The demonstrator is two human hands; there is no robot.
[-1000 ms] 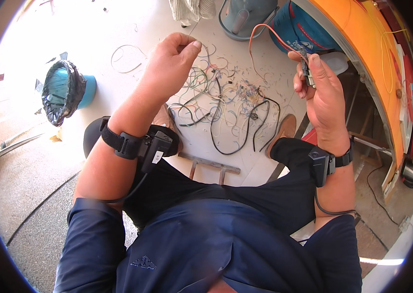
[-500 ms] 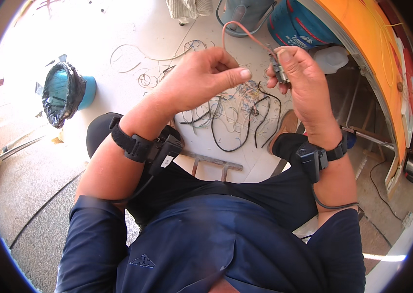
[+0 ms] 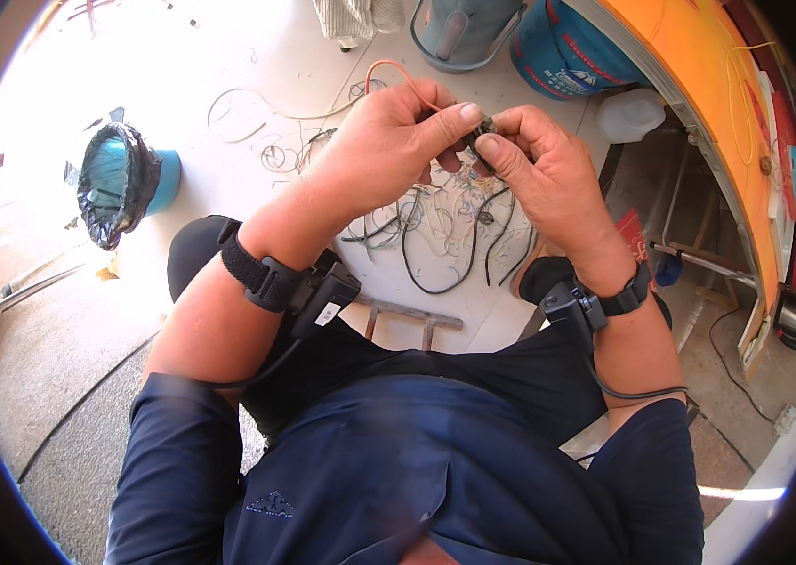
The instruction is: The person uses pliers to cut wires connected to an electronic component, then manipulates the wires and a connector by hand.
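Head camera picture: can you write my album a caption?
Left hand and right hand hold a small dark part with an orange wire above scattered wires.

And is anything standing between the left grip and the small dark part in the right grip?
Nothing visible stands between them: the left grip is up against the small dark part, held in the right grip. It is partly covered.

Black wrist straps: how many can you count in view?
2. The left strap is around the left forearm, behind the left hand; the right strap is around the right forearm, behind the right hand. No others show.
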